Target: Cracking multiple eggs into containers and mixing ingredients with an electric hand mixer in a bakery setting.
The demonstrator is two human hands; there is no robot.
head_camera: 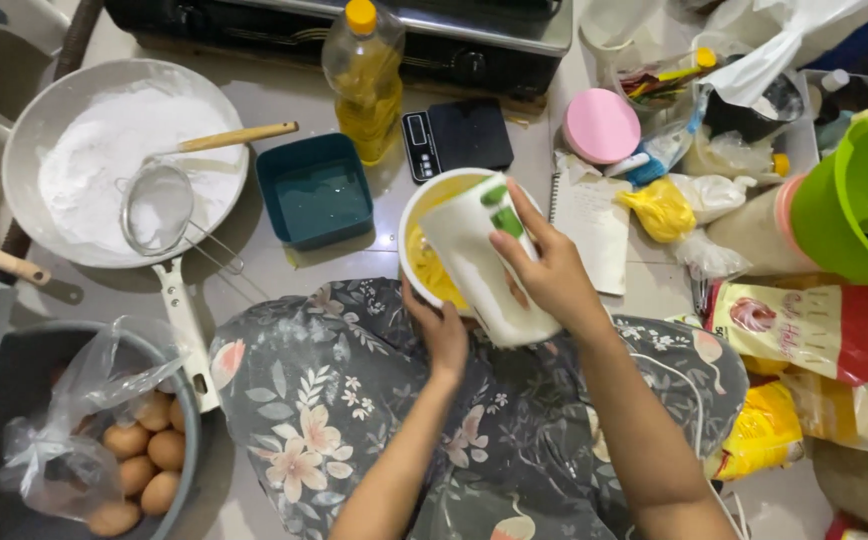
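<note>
The right hand is gripping a white hand mixer over the batter bowl while the left hand is clasping the bowl's near rim.

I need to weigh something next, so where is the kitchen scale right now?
In the head view the black kitchen scale lies at top centre, just beyond the white bowl, between the oil bottle and the pink lid.

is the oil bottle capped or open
Capped: the yellow cap sits on the oil bottle, which stands by the teal container.
</note>
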